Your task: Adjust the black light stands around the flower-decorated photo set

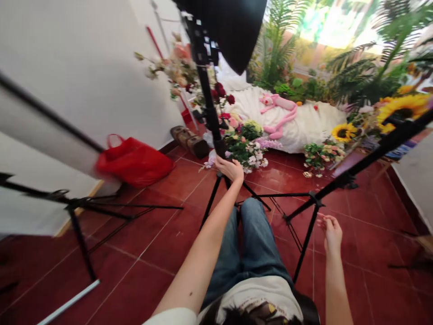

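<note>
My left hand [230, 169] reaches forward to the lower part of a black light stand [211, 115], and its fingers close around the pole just above the spread legs. A large black lamp head [230, 27] sits on top of that stand. Off to the right, my right hand [333, 232] hangs in the air with its fingers curled and drawn together. Whether something small is between them is hidden. Beside it stands the leg of a second black tripod [358, 169], apart from the palm.
A red bag [133, 160] lies by the left wall near another black stand [77, 225]. Brown shoes [191, 142], artificial flowers [248, 146] and a white cloth [311, 122] with a pink plush toy [279, 108] are ahead. Sunflowers [344, 132] stand at right.
</note>
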The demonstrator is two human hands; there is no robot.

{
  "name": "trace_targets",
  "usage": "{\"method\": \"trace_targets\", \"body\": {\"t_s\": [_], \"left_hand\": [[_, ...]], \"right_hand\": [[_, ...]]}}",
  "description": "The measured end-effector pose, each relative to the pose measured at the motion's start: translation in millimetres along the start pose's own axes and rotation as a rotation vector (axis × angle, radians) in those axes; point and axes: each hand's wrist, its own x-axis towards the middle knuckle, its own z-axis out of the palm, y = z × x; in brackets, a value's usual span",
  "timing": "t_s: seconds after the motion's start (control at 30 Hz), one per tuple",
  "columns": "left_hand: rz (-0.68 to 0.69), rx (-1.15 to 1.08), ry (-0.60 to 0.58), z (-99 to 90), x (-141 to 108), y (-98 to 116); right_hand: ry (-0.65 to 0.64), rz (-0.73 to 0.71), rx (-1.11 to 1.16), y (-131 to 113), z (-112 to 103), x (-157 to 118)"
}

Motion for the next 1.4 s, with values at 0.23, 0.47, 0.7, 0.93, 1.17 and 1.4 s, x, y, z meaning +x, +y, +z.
{"method": "trace_targets", "body": {"t_s": [0.23,0.47,0.7,0.93,1.17,1.4], "left_hand": [[0.109,-0.379,-0.814,74.1,-142.3,70.1],[0.254,-0.971,-1.271,126.0,-270.5,221.2],[0.187,-0.913,-1.464,134.8,-281.7,250.5],[0.201,-0.821,-1.568,123.5,-270.6,251.9],[0.141,-0.86,-1.508,120.8,-277.3,251.9],[0.12,-0.852,-1.509,116.8,-275.8,253.3]], "right_hand": [[0.04,-0.092,0.026,-42.6,-10.8,4.5],[0.023,-0.117,0.015,-49.1,-41.5,-17.4],[0.028,0.013,0.12,-39.4,-47.7,-16.9],[-0.509,0.298,0.653,-98.5,12.6,30.9],[-0.656,0.421,1.16,-124.9,48.7,64.6],[-0.563,0.466,1.178,-127.8,51.3,75.0]]}}
